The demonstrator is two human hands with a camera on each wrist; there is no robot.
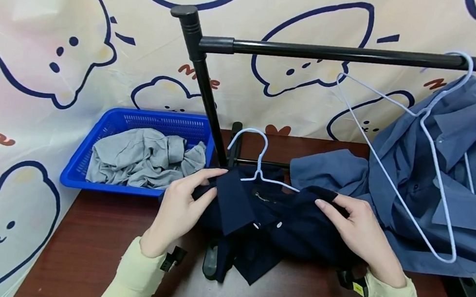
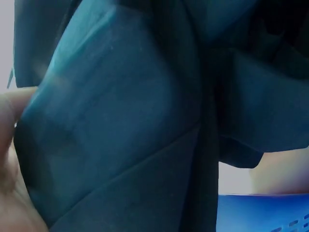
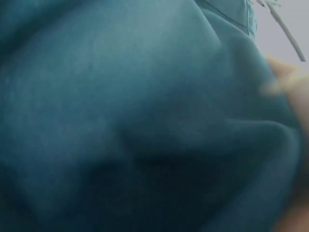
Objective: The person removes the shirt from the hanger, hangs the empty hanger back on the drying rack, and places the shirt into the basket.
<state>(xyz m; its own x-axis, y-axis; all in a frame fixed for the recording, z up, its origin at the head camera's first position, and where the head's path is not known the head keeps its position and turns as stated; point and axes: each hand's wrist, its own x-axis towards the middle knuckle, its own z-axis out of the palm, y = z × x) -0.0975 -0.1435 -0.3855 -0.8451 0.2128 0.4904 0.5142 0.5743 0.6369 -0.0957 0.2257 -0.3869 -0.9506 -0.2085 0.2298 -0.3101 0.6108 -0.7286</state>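
Note:
Between my two hands hangs a navy collared shirt [image 1: 274, 221] with white buttons. A light blue hanger [image 1: 260, 158] sits in its neck, hook upward, its lower arms mostly covered by cloth. My left hand [image 1: 180, 205] pinches the shirt at the left shoulder, beside the collar. At the other shoulder, my right hand [image 1: 361, 226] pinches the fabric between thumb and fingers. Dark cloth fills most of the left wrist view, where part of the left hand [image 2: 14, 164] shows at the edge. The right wrist view is blurred, with the shirt [image 3: 145, 106] covering most of it.
A black rail [image 1: 319, 52] on a post crosses above the table [image 1: 90, 249]. From it hangs a blue-grey shirt [image 1: 399, 206] on the right, with a light blue hanger [image 1: 427, 111] in front. A blue basket [image 1: 73, 164] at the left holds grey clothing [image 1: 140, 157].

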